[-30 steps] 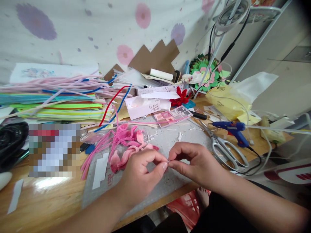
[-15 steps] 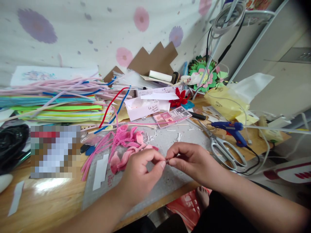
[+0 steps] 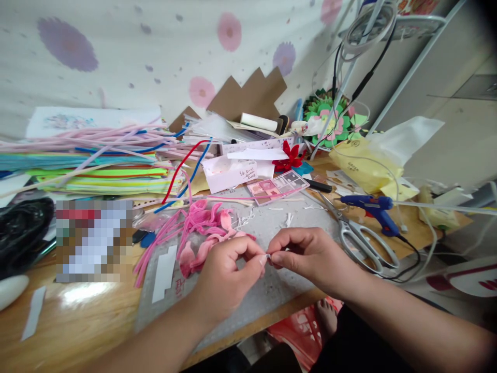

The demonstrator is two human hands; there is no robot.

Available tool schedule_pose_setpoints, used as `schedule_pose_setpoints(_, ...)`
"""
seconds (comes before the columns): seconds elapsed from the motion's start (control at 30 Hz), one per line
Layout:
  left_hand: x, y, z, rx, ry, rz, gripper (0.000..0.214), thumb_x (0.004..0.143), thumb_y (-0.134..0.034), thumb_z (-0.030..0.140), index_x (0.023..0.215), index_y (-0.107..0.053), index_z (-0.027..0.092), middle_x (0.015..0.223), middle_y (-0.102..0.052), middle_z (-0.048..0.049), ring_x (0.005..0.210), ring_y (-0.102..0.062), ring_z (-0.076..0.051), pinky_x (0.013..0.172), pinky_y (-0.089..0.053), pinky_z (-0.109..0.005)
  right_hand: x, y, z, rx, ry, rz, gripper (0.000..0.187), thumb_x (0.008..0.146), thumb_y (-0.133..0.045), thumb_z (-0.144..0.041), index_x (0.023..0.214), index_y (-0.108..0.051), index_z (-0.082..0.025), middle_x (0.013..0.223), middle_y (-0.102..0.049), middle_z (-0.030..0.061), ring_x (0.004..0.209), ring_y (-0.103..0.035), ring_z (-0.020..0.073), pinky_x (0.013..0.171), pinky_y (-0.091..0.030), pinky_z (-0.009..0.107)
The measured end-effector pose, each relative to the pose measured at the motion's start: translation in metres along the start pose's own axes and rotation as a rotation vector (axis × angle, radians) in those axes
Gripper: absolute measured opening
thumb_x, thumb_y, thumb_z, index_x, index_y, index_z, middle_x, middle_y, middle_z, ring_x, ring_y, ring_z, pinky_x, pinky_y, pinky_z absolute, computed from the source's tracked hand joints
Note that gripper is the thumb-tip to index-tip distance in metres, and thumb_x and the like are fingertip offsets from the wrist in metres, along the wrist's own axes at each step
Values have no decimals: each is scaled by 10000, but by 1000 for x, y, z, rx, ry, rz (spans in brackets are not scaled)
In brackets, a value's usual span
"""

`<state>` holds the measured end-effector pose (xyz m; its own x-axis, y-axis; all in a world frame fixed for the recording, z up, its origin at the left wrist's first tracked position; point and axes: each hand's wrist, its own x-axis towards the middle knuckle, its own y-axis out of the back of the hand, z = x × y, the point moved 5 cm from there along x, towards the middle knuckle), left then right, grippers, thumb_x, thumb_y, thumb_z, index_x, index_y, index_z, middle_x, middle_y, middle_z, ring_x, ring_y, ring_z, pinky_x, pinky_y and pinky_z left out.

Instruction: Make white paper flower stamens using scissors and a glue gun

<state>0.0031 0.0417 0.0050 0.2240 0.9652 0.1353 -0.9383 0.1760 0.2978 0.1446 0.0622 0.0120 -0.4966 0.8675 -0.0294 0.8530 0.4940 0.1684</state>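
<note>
My left hand [image 3: 227,277] and my right hand [image 3: 310,256] meet fingertip to fingertip above a grey cutting mat [image 3: 272,228]. Both pinch a tiny white piece [image 3: 267,257] between thumb and forefinger; it is too small to name. Just left of my left hand lies a heap of pink pipe-cleaner petals [image 3: 205,228]. Small white scraps [image 3: 287,217] are scattered on the mat behind my hands.
Scissors [image 3: 357,235] and a blue glue gun [image 3: 375,207] with its black cord lie to the right. A palette of pink shades [image 3: 277,186] sits behind the mat. Stacked coloured pipe cleaners [image 3: 89,166] fill the left. Paper flowers [image 3: 330,122] and a yellow bag [image 3: 361,163] stand at the back right.
My hands stay pinched together on the small piece and have barely shifted. The view has drifted slightly.
</note>
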Motion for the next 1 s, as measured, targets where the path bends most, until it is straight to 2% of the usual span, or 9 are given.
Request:
schedule_pose_setpoints(0.23, -1, 2, 10, 169, -116, 42, 167, 791, -533, 143, 654, -619, 183, 621, -635, 6, 605, -578, -138, 594, -447, -260, -1, 1, -7, -194, 114, 81, 50, 763, -636, -210, 724, -654, -184, 695, -665, -1, 645, -579, 122, 592, -446, 237)
schedule_pose_setpoints(0.47, -5, 0, 16, 329, -280, 70, 165, 804, -526, 121, 706, -634, 198, 665, -672, -2, 652, -604, -151, 697, -457, -301, -6, -2, -20, -355, 268, 155, 104, 750, -588, -107, 670, -603, -172, 644, -616, -11, 593, -539, 101, 557, -419, 213)
schedule_pose_setpoints(0.57, -6, -2, 16, 338, -282, 68, 162, 794, -518, 105, 712, -628, 190, 657, -660, 0, 611, -587, -138, 648, -453, -284, -8, -5, -22, -423, 316, 192, 121, 737, -565, -78, 668, -577, -177, 638, -591, -16, 587, -523, 101, 555, -407, 214)
schedule_pose_setpoints(0.67, -5, -2, 17, 327, -243, 67, 153, 777, -521, 100, 703, -622, 188, 649, -645, 5, 608, -579, -136, 605, -442, -264, -7, -7, -18, -439, 297, 207, 126, 717, -556, -70, 659, -554, -182, 628, -565, -23, 574, -503, 101, 540, -392, 215)
schedule_pose_setpoints(0.77, -3, 0, 15, 260, -184, 67, 163, 784, -518, 113, 669, -606, 188, 634, -624, 14, 615, -572, -133, 625, -447, -262, -5, -6, -12, -335, 198, 173, 98, 758, -554, -119, 683, -568, -181, 637, -568, -20, 592, -512, 106, 554, -403, 221)
schedule_pose_setpoints(0.9, 0, 1, 7, 87, -72, 44, 170, 813, -525, 168, 658, -592, 185, 632, -622, 15, 618, -573, -131, 603, -453, -246, -2, -6, -6, -37, 59, 20, 182, 851, -532, -279, 740, -615, -161, 687, -611, 9, 662, -556, 121, 639, -450, 252)
schedule_pose_setpoints(1.0, 0, 1, 4, 23, -35, 22, 178, 819, -527, 183, 651, -587, 181, 621, -614, 15, 614, -571, -128, 596, -450, -240, -1, -5, -4, 100, 9, -27, 210, 829, -581, -336, 761, -646, -148, 684, -616, 12, 659, -557, 119, 647, -457, 260)
